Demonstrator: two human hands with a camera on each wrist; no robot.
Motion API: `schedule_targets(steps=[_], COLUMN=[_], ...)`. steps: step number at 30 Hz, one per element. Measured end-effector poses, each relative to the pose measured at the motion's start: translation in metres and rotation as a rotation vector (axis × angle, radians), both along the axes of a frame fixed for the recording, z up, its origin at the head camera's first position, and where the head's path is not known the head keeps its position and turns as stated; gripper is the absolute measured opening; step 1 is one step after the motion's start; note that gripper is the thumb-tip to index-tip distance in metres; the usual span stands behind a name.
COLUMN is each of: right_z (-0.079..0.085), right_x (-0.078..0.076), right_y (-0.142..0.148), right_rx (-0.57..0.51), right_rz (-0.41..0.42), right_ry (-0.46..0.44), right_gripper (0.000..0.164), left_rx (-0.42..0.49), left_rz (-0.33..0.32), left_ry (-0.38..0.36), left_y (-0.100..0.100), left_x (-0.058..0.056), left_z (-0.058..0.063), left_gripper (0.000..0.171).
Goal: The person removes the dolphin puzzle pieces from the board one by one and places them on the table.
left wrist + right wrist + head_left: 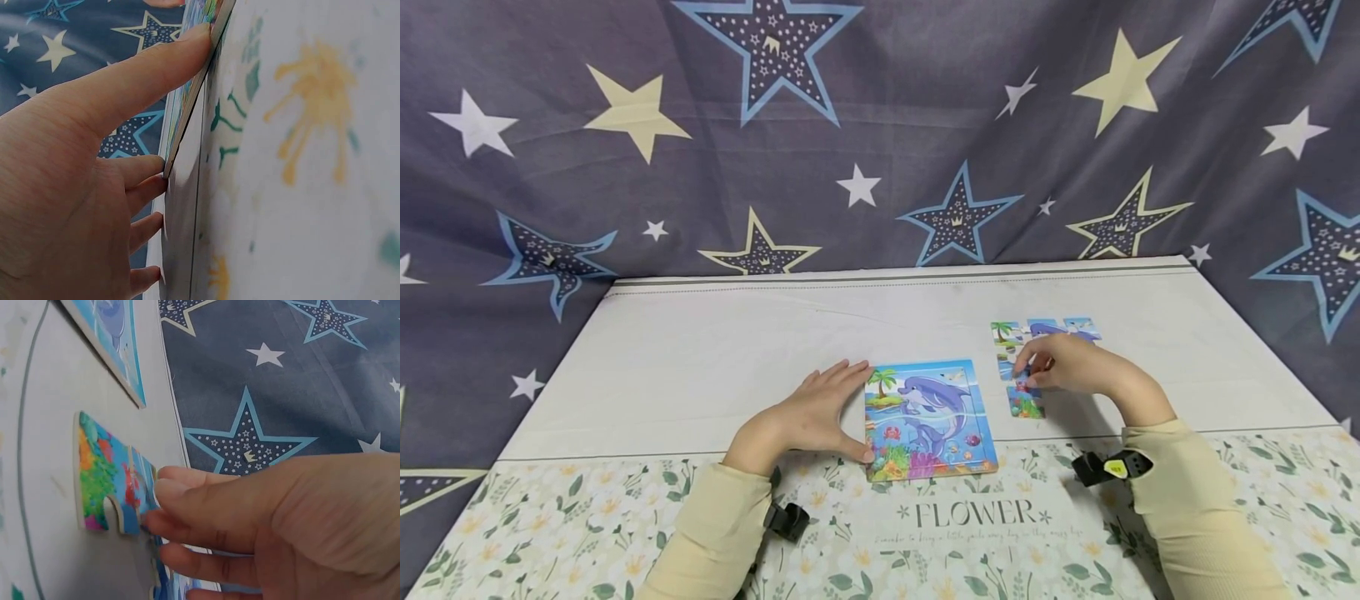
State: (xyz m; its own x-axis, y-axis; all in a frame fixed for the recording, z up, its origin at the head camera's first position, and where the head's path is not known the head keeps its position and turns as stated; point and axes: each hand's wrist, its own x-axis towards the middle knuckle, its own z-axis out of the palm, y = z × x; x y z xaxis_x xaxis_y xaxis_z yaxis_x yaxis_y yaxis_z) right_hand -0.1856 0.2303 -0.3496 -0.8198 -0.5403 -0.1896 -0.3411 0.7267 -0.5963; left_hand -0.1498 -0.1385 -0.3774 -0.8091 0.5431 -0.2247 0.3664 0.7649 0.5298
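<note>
A square dolphin picture puzzle board (925,417) with a palm tree, crab and coral lies in front of the person. Their left hand (820,412) spans its left edge, fingers at the upper corner and the thumb (181,59) on the lower one; these digits are fairly straight. To the right, the right hand (1067,364) hovers low over a group of loose puzzle pieces, fingertips loosely bent. Its thumb and fingers (187,565) come right up to a coral-and-crab piece (106,475); nothing shows pinched between them. The hand hides some pieces behind it.
Behind the right hand lie a palm-tree piece (1003,332) and a dolphin-tail piece (1079,325). A floral cloth (700,512) printed with FLOWER covers the near part of the white table (737,350). A star-patterned curtain (887,108) stands behind.
</note>
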Motion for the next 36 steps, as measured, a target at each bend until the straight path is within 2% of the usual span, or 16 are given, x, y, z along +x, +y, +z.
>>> schedule_targets(steps=[5,13,20,29,36], right_z=[0.003,0.005,0.005,0.001,-0.002], right_x=[0.003,0.011,0.019,0.030,0.038], right_y=[-0.008,-0.030,-0.049,-0.072,-0.085], right_rx=[-0.015,-0.086,-0.089,-0.110,-0.084], right_rz=[0.006,0.043,0.110,0.165,0.200], right_ry=[0.030,0.018,0.054,0.042,0.044], right_gripper=[0.011,0.012,0.013,0.014,0.015], left_rx=[-0.006,-0.013,-0.011,-0.011,-0.005], left_rz=[0.001,0.004,0.006,-0.003,-0.004], left_ry=[0.001,0.006,0.014,0.013,0.010], left_y=[0.000,0.000,0.001,0.001,-0.001], left_x=[0.000,-0.001,-0.001,-0.001,-0.002], left_z=[-0.001,-0.001,-0.003,-0.002,-0.002], left_gripper=[0.119,0.118,0.118,0.119,0.118])
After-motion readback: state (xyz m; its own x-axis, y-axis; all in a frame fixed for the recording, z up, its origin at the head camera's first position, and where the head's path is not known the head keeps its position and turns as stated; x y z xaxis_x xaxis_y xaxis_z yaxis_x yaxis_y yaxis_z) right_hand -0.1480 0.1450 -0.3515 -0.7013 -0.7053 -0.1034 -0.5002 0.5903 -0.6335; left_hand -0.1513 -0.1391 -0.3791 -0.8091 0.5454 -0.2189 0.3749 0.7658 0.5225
